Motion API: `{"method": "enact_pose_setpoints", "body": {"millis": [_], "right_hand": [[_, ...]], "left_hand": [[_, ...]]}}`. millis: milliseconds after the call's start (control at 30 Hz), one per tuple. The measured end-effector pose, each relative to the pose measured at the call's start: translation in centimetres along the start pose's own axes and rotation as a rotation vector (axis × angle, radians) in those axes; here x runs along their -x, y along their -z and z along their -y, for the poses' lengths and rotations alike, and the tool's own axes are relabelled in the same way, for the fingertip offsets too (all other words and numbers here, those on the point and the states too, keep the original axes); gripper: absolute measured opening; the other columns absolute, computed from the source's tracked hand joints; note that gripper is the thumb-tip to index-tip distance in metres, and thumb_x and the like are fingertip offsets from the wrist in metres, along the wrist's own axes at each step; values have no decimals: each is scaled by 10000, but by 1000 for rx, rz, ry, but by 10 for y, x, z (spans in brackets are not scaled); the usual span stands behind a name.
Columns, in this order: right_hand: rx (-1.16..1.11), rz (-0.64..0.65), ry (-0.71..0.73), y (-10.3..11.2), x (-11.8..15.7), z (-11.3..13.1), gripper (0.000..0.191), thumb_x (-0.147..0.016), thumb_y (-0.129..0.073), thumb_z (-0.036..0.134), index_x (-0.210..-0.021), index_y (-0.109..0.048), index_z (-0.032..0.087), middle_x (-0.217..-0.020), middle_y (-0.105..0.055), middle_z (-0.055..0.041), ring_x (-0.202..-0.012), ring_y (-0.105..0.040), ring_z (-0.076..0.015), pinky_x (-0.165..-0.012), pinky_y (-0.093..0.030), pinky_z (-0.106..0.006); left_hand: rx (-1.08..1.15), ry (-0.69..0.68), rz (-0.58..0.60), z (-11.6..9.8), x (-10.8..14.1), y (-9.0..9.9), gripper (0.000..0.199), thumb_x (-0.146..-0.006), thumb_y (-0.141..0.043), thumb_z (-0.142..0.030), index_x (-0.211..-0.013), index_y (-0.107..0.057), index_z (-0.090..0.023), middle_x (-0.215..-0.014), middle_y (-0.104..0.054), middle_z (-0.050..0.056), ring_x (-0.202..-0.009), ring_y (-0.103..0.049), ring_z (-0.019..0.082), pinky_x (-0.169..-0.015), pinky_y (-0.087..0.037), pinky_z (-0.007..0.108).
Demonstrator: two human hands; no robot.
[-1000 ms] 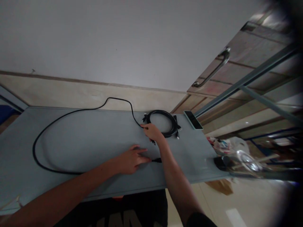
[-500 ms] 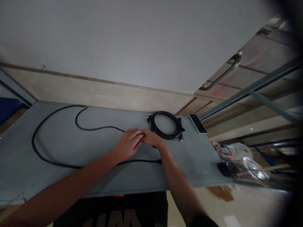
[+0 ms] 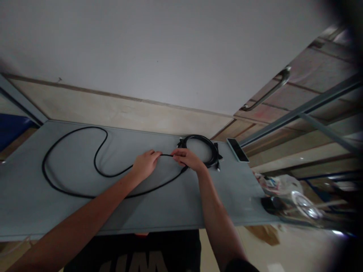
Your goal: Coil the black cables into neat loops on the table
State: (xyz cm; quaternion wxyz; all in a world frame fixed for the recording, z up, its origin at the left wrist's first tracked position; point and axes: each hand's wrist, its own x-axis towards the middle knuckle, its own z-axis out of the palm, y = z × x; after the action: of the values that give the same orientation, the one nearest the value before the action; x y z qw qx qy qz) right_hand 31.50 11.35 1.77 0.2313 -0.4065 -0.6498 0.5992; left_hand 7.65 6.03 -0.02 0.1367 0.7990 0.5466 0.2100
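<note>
A long black cable [image 3: 70,194] lies in a wide loop over the left part of the grey table [image 3: 159,219]. My left hand [image 3: 146,164] is closed on it near the middle of the table. A short stretch of the cable runs straight from there to my right hand [image 3: 187,158], whose fingertips pinch it. The cable's other run ends in a black connector [image 3: 184,169] just under my right hand. Behind my right hand lies a coiled black cable [image 3: 216,151], tied at its sides, with its plugs sticking out.
A phone [image 3: 238,150] lies at the table's back right corner. A clear container with a black end [image 3: 272,204] is at the right edge. A white wall [image 3: 141,49] rises behind, and a metal handle [image 3: 266,92] is at the upper right.
My hands were together and have parted, the left going left, with a cable stretch now showing between them. The cable's connector end has moved up under my right hand, and the loop has shifted.
</note>
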Motion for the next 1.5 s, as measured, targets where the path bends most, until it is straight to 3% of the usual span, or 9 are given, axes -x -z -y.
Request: {"method": "enact_pose_setpoints", "body": {"millis": [300,533,733,867,1000,1133,1233,1367,1500], "right_hand": [[-59,-25,-127,29,14,-4,271,-710,-745,313,-879,-741,100,-449,-434,81,-403,-307,-44,-408,-201,-184],[-162,106,-215,33,17,-6,247,-677,-760,287,-845,-739,107,-457,-427,87,-388,-275,-35,-381,-185,-174],[-349,-46,-77,32,17,-4,206,-688,-768,288,-816,-711,137,-434,-393,101,-357,-210,-22,-355,-154,-160],[-424,-117,-13,28,17,-1,263,-734,-742,358,-880,-725,139,-536,-558,31,-345,-241,-17,-351,-187,-175],[-313,-181,26,23,14,2,267,-715,-780,342,-875,-748,131,-574,-581,6,-445,-420,-66,-424,-313,-202],[-167,-236,16,25,14,0,263,-685,-809,302,-873,-772,123,-560,-570,12,-479,-440,-72,-426,-297,-196],[-320,-416,169,39,15,-3,160,-682,-803,249,-799,-764,146,-599,-609,0,-498,-460,-67,-435,-326,-193],[-624,-836,464,62,13,-8,102,-660,-797,195,-711,-711,178,-788,-702,-13,-543,-506,-47,-453,-388,-172],[-784,-964,514,72,8,-12,98,-678,-775,178,-747,-707,172,-782,-693,-1,-558,-536,-45,-467,-431,-162]], "left_hand": [[99,-31,28,5,-3,1,338,-996,-425,-309,-1076,-738,-210,-904,-711,93,-846,-661,223,-768,-500,339],[109,-245,122,3,0,4,310,-972,-468,-297,-1042,-761,-226,-846,-708,81,-796,-658,205,-734,-482,315],[254,-298,170,-6,0,15,318,-982,-470,-330,-987,-769,-220,-797,-727,69,-740,-657,193,-697,-456,296],[349,-232,139,-7,-1,19,327,-990,-458,-337,-1019,-760,-214,-906,-759,75,-793,-679,198,-713,-467,292],[349,-160,45,-3,-4,18,310,-981,-471,-323,-1018,-758,-209,-974,-762,85,-873,-686,218,-787,-491,321],[320,-110,15,1,-5,18,287,-966,-503,-326,-969,-763,-204,-938,-761,82,-846,-685,215,-775,-498,324],[292,-74,-24,5,-7,19,310,-972,-499,-356,-951,-758,-188,-885,-754,80,-788,-673,206,-734,-492,316],[248,-61,-93,10,-9,23,327,-990,-470,-349,-931,-748,-186,-882,-748,73,-801,-670,199,-752,-483,310],[139,-75,-132,12,-9,23,295,-984,-482,-339,-984,-739,-195,-895,-738,74,-808,-664,200,-742,-480,308]]}}
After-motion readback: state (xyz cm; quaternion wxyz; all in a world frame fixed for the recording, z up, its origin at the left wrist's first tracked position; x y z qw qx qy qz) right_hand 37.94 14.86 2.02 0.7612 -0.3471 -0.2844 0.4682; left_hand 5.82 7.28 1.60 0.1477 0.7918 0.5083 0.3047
